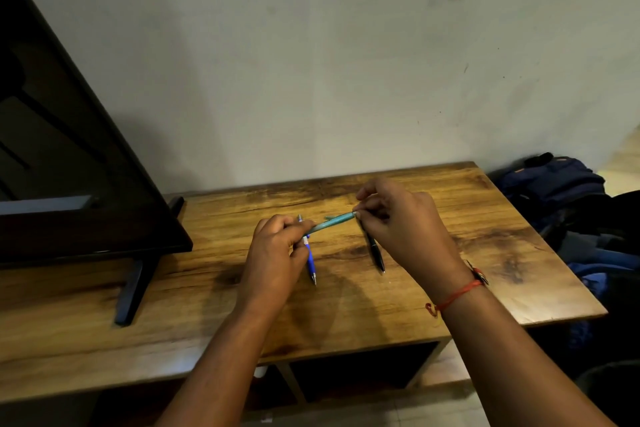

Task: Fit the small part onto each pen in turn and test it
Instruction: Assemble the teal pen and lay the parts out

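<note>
A teal pen [333, 221] is held level above the wooden table [485, 253]. My left hand [277, 253] grips its left end. At the pen's right end the fingertips of my right hand [401, 222] pinch; the small part there is too small to make out. A blue and white pen [310, 262] lies on the table under my left hand, tip toward me. Partly hidden by my right hand, a black pen [375, 251] rests on the table.
A dark television [69, 166] on a stand [133, 291] fills the left of the table. The wall stands close behind. Blue bags [554, 184] and dark clothing are heaped right of the table. Open shelf spaces [360, 371] show below the tabletop.
</note>
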